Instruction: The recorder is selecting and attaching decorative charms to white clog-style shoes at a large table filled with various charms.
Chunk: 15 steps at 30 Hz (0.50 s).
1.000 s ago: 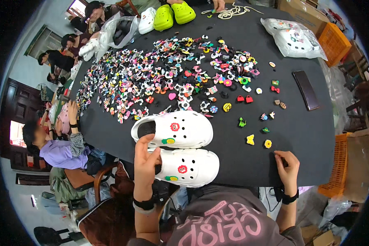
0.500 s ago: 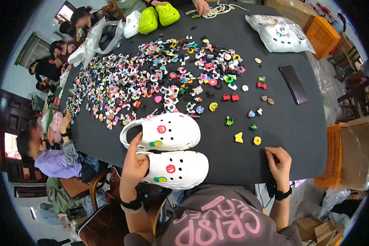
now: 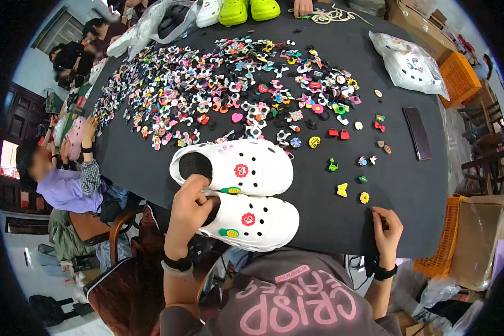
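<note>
Two white clogs lie side by side at the near edge of the black table (image 3: 420,185), each with a red charm and a green-yellow charm on top. My left hand (image 3: 189,208) rests on the heel openings, fingers gripping the nearer clog (image 3: 257,221) and touching the farther clog (image 3: 246,168). My right hand (image 3: 387,225) presses on the table's front edge, fingers curled, holding nothing I can see. A yellow butterfly charm (image 3: 342,190) and a yellow flower charm (image 3: 364,197) lie just beyond it.
A wide heap of colourful shoe charms (image 3: 224,95) covers the table's middle. A dark phone (image 3: 417,133) lies right, a plastic bag of white clogs (image 3: 411,64) far right, green clogs (image 3: 249,9) at the back. A seated person (image 3: 67,179) works at left. Orange crates (image 3: 459,78) stand right.
My head has shifted, so the view sits closer over the clogs. My left hand has moved from the clogs' side onto their heel openings. My right hand stays at the table edge.
</note>
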Each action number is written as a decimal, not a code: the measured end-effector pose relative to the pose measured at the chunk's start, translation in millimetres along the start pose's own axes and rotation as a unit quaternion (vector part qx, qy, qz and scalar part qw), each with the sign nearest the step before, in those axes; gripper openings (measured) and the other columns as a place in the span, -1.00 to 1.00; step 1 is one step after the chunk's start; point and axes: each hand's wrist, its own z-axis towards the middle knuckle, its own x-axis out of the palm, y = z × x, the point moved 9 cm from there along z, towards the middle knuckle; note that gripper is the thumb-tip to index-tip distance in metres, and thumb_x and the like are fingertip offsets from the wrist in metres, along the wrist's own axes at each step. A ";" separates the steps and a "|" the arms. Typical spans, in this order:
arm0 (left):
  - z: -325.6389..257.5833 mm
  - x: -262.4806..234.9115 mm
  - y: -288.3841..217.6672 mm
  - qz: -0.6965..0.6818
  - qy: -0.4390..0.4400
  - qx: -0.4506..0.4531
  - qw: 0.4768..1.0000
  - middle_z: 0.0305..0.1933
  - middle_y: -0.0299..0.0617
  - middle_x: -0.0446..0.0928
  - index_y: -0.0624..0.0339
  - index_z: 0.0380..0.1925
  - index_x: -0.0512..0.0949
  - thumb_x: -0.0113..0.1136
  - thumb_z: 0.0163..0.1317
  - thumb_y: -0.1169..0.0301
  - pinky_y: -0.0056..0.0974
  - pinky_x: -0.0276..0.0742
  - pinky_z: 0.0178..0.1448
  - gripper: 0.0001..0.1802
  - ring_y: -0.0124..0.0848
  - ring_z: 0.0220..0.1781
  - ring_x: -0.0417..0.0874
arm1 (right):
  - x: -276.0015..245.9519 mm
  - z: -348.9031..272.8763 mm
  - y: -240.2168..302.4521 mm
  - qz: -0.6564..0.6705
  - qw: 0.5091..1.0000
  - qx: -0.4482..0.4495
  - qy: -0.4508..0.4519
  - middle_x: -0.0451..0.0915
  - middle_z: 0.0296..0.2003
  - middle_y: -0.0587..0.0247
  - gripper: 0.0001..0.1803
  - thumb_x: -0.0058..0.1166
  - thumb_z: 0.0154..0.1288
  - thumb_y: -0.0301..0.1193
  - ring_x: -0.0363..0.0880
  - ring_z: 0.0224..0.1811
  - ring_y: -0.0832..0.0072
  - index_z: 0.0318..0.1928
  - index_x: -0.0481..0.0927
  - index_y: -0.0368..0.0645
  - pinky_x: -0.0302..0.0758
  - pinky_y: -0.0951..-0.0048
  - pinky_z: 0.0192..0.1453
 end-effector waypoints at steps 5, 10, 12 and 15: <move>6.3 -15.1 6.7 0.013 0.034 0.020 0.999 -0.27 -0.16 0.46 0.42 -0.33 0.46 0.23 -0.13 0.76 -0.49 0.28 -0.46 -0.71 -0.64 -0.58 0.40 | 0.0 -0.8 -0.2 0.004 1.000 0.000 -0.007 0.60 -0.46 0.19 -0.91 0.19 0.20 -0.61 0.51 -0.49 0.47 -0.26 0.68 -0.26 0.41 0.51 -0.37; 16.4 -45.0 7.3 0.047 0.069 0.069 0.994 -0.28 -0.17 0.55 0.37 -0.35 0.53 0.30 -0.14 0.70 -0.40 0.31 -0.45 -0.73 -0.52 -0.59 0.38 | 1.5 -1.8 -4.4 -0.008 1.000 -0.006 -0.005 0.59 -0.46 0.21 -0.91 0.19 0.20 -0.62 0.48 -0.50 0.51 -0.27 0.68 -0.26 0.39 0.52 -0.38; 20.8 -46.6 26.4 0.021 0.118 0.034 0.992 -0.27 -0.21 0.55 0.36 -0.35 0.53 0.28 -0.14 0.71 -0.40 0.32 -0.44 -0.73 -0.55 -0.57 0.38 | -0.9 -1.9 -6.1 -0.020 1.000 0.014 -0.006 0.58 -0.47 0.22 -0.91 0.19 0.20 -0.62 0.46 -0.51 0.53 -0.27 0.68 -0.25 0.38 0.52 -0.39; 25.1 -43.3 51.6 -0.002 0.139 0.022 0.990 -0.16 -0.21 0.53 0.35 -0.26 0.52 0.24 -0.12 0.72 -0.40 0.38 -0.37 -0.67 -0.57 -0.53 0.42 | 0.0 -2.3 -10.1 -0.017 1.000 0.011 -0.013 0.57 -0.48 0.24 -0.91 0.19 0.20 -0.62 0.44 -0.52 0.54 -0.28 0.68 -0.25 0.36 0.52 -0.41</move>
